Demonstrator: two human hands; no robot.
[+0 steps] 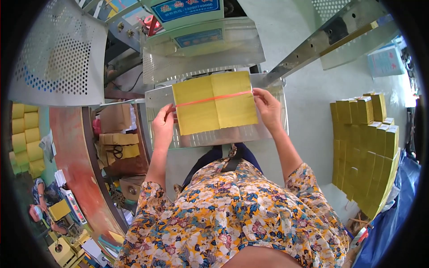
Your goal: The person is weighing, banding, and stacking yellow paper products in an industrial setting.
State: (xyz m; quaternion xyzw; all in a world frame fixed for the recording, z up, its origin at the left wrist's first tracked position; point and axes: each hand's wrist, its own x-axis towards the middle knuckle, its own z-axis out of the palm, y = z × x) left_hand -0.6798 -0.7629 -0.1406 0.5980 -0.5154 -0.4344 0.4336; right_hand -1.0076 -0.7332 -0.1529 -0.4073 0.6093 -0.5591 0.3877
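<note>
A stack of yellow paper sheets (199,117) with a crease down its middle lies on a shiny metal machine table (250,132) in front of me. A thin pink-red band (214,98) runs across its top from side to side. My left hand (163,127) is at the stack's left edge, thumb and fingertips pinched together where the band meets that edge. At the right edge, the fingers of my right hand (269,109) are curled in at the band's other end. The undersides of the stack and band are hidden.
Behind the table rises a machine with a clear cover (203,42). A slanting metal bar (313,44) is at upper right, a perforated panel (58,58) at upper left. Yellow bundles (364,152) are piled right. Scissors (117,152) lie left; farther off, another person (39,194) works.
</note>
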